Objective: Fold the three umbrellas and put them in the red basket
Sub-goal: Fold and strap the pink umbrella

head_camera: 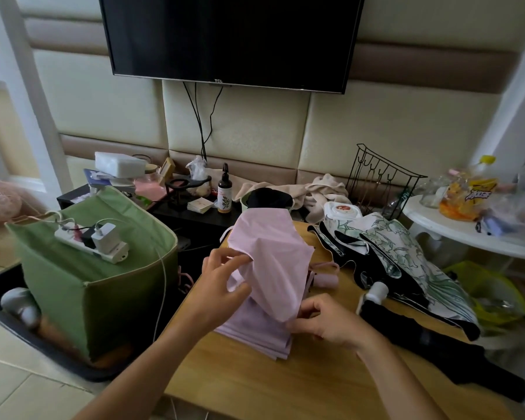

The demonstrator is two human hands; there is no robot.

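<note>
— Where is the pink umbrella [273, 268] and how will it handle?

— Centre of the frame, on the wooden worktop [270, 386]. The cloth looks thin, light and floppy, likely a bit slippery, so pleats may slide apart; the ribs inside would be stiff but bendable. I'd take each panel by its edge fold.

— And the hands?

— The left hand [222, 283] pinches a flap of the pink cloth between its fingers; the right hand [325, 322] pinches the lower edge, fingers curled close.

— How many umbrellas?

— Three, I judge: the pink one, a leaf-patterned umbrella [406, 253] right of centre, and a black umbrella [437, 353] at lower right, both lying apart from the hands. I see no red basket, only one green fabric bin [97, 268] at left.
</note>
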